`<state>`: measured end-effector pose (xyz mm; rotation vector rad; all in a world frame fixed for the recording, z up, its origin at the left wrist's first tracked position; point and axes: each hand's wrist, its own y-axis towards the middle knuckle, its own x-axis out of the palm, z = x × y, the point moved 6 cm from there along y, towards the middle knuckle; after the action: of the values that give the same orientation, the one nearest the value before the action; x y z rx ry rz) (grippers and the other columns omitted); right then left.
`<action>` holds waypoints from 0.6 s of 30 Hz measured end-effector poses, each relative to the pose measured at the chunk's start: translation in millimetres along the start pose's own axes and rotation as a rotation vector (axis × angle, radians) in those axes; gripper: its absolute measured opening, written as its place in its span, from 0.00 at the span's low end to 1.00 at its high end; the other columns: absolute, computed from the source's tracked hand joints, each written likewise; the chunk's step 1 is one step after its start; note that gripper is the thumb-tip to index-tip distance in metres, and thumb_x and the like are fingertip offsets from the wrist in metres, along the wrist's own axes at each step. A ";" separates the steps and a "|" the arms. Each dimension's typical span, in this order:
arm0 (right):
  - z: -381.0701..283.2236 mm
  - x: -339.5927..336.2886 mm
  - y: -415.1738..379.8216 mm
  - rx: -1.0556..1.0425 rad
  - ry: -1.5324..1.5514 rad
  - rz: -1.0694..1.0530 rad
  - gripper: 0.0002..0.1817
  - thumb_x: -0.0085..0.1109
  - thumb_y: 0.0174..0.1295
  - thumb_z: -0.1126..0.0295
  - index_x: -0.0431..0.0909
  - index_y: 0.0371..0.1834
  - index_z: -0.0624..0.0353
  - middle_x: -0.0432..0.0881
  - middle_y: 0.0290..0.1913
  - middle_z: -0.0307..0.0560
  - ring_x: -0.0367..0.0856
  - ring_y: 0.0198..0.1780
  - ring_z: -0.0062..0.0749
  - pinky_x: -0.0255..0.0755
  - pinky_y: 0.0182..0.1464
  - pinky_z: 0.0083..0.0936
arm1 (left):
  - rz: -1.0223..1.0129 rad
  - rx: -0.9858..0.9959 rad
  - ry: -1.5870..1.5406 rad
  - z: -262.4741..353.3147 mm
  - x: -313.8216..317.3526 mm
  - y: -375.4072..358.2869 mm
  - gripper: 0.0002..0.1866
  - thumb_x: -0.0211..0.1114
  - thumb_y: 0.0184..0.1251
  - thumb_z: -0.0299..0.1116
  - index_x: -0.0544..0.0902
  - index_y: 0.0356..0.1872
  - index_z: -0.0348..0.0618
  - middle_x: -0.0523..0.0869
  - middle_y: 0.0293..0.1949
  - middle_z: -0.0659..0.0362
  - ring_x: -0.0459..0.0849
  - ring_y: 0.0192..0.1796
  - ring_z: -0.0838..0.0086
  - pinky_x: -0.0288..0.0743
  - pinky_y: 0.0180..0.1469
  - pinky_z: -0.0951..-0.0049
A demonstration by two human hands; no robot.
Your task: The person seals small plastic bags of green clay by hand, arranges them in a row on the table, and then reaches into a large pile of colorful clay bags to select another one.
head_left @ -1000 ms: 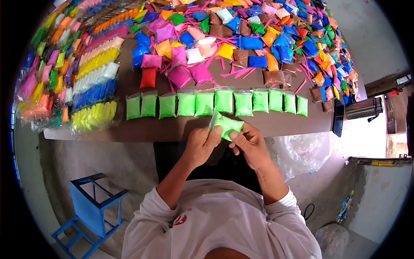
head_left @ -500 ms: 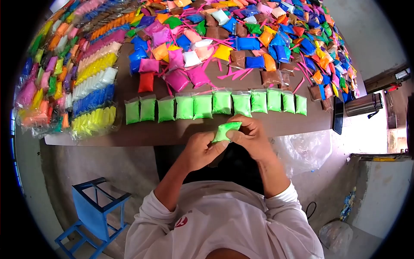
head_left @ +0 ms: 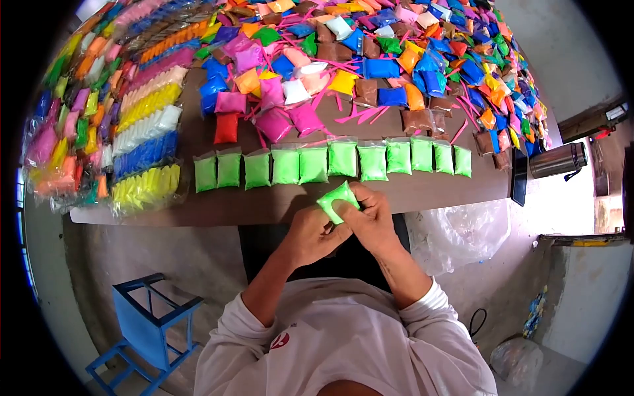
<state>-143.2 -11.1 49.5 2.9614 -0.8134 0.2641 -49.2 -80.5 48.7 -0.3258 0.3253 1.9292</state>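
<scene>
A small clear packet with bright green filling [head_left: 339, 200] is between my two hands, just in front of the table's near edge. My right hand [head_left: 375, 221] grips it, the thumb pressed on its face and the fingers behind. My left hand [head_left: 309, 235] closes on its lower left side; some of those fingertips are hidden. Beyond my hands, several similar green packets [head_left: 286, 164] lie side by side in a row across the table.
Heaped coloured packets [head_left: 380, 67] and pink strips [head_left: 360, 113] cover the far table [head_left: 251, 204]. Bundled packets [head_left: 145, 155] lie left. A phone [head_left: 519, 177] and metal mug [head_left: 558, 160] are at the right edge. A blue stool [head_left: 142, 323] and clear plastic bag [head_left: 459, 231] are below.
The green packet has turned and tipped so more of its face shows. My right thumb has moved onto its middle, and both hands have shifted slightly toward my body.
</scene>
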 end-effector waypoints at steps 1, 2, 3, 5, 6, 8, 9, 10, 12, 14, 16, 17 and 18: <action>-1.9 0.2 0.6 0.045 0.069 0.005 0.04 0.59 0.63 0.75 0.79 0.36 0.65 0.76 0.29 0.33 0.68 0.32 0.12 0.64 0.34 0.16 | 0.017 0.027 -0.062 -0.7 -1.3 -0.6 0.12 0.63 0.67 0.36 0.77 0.34 0.36 0.74 0.22 0.59 0.69 0.25 0.78 0.65 0.28 0.73; -3.9 0.7 1.0 0.087 0.138 0.010 0.05 0.58 0.65 0.74 0.80 0.37 0.65 0.77 0.31 0.34 0.69 0.33 0.11 0.65 0.35 0.16 | 0.018 0.030 -0.063 -0.7 -4.2 -1.0 0.12 0.63 0.67 0.36 0.77 0.34 0.36 0.74 0.22 0.59 0.69 0.25 0.78 0.65 0.28 0.73; -7.7 2.0 0.5 0.072 0.129 0.011 0.08 0.56 0.68 0.70 0.81 0.41 0.65 0.79 0.32 0.35 0.71 0.34 0.12 0.67 0.35 0.16 | -0.030 -0.018 -0.100 -3.0 -5.3 -0.9 0.14 0.61 0.69 0.39 0.77 0.34 0.36 0.76 0.23 0.59 0.70 0.26 0.78 0.66 0.29 0.73; -16.1 3.2 -1.2 0.101 0.196 0.007 0.10 0.56 0.69 0.69 0.81 0.42 0.65 0.79 0.32 0.35 0.71 0.34 0.12 0.68 0.36 0.16 | -0.075 -0.063 -0.138 -6.3 -4.5 -0.7 0.17 0.58 0.72 0.42 0.77 0.34 0.36 0.77 0.25 0.59 0.72 0.28 0.77 0.68 0.31 0.73; -17.0 3.7 -1.3 0.132 0.267 0.003 0.11 0.56 0.69 0.68 0.81 0.43 0.65 0.79 0.32 0.35 0.72 0.34 0.12 0.68 0.36 0.16 | -0.068 -0.054 -0.140 -8.1 -3.9 -0.9 0.19 0.56 0.73 0.45 0.77 0.34 0.36 0.78 0.26 0.59 0.73 0.29 0.76 0.69 0.33 0.73; -14.2 3.1 0.2 0.126 0.247 0.035 0.10 0.55 0.69 0.68 0.81 0.42 0.66 0.79 0.31 0.34 0.72 0.34 0.13 0.68 0.36 0.15 | -0.063 -0.045 -0.142 -8.6 -2.0 -2.1 0.21 0.54 0.74 0.47 0.77 0.34 0.36 0.79 0.27 0.59 0.75 0.30 0.75 0.70 0.34 0.72; -11.5 0.9 0.4 0.123 0.229 0.067 0.10 0.55 0.69 0.69 0.81 0.42 0.66 0.79 0.31 0.34 0.72 0.33 0.13 0.67 0.36 0.15 | -0.054 -0.031 -0.114 -7.3 -0.5 -2.2 0.21 0.53 0.74 0.47 0.77 0.34 0.36 0.79 0.27 0.58 0.77 0.31 0.73 0.71 0.35 0.71; -7.0 -1.5 0.4 0.122 0.228 0.069 0.10 0.55 0.69 0.69 0.81 0.42 0.66 0.79 0.31 0.34 0.72 0.33 0.13 0.67 0.36 0.15 | -0.045 -0.018 -0.085 -5.9 0.9 -1.6 0.20 0.53 0.74 0.47 0.77 0.34 0.36 0.80 0.28 0.57 0.78 0.31 0.72 0.72 0.36 0.70; 0.9 -6.7 0.7 0.090 0.137 0.072 0.09 0.54 0.68 0.72 0.81 0.41 0.66 0.79 0.31 0.34 0.72 0.32 0.13 0.67 0.35 0.15 | -0.018 0.025 -0.005 4.2 2.3 0.7 0.19 0.54 0.74 0.46 0.76 0.35 0.37 0.79 0.26 0.53 0.78 0.30 0.65 0.72 0.36 0.66; 2.5 -7.3 1.0 0.077 0.144 0.094 0.08 0.54 0.67 0.73 0.81 0.40 0.65 0.79 0.30 0.34 0.73 0.32 0.13 0.67 0.35 0.15 | 0.010 0.067 0.076 9.9 -0.1 1.0 0.18 0.54 0.73 0.45 0.76 0.36 0.37 0.78 0.25 0.50 0.78 0.29 0.57 0.72 0.35 0.61; 2.2 -6.8 1.7 0.065 0.152 0.117 0.07 0.53 0.66 0.74 0.81 0.39 0.65 0.79 0.30 0.34 0.73 0.32 0.13 0.67 0.35 0.15 | -0.056 -0.060 -0.018 2.2 1.8 0.4 0.20 0.50 0.75 0.46 0.76 0.34 0.37 0.80 0.28 0.55 0.79 0.31 0.67 0.73 0.38 0.68; 2.7 -5.9 1.8 0.085 0.200 0.133 0.07 0.54 0.66 0.74 0.80 0.39 0.65 0.80 0.31 0.35 0.73 0.32 0.13 0.67 0.35 0.15 | -0.055 -0.061 -0.018 1.5 0.6 0.2 0.20 0.50 0.75 0.46 0.76 0.34 0.37 0.80 0.28 0.55 0.79 0.31 0.67 0.73 0.38 0.68; 2.6 -5.5 1.3 0.105 0.248 0.150 0.07 0.54 0.66 0.74 0.80 0.39 0.65 0.80 0.31 0.35 0.73 0.32 0.13 0.68 0.34 0.15 | -0.064 -0.071 -0.048 0.1 0.1 -0.2 0.21 0.49 0.76 0.46 0.76 0.34 0.37 0.80 0.28 0.55 0.79 0.31 0.67 0.73 0.38 0.67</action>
<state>-148.2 -9.7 46.0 2.8813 -1.0159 0.6862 -49.0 -80.4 48.7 -0.3326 0.2127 1.8857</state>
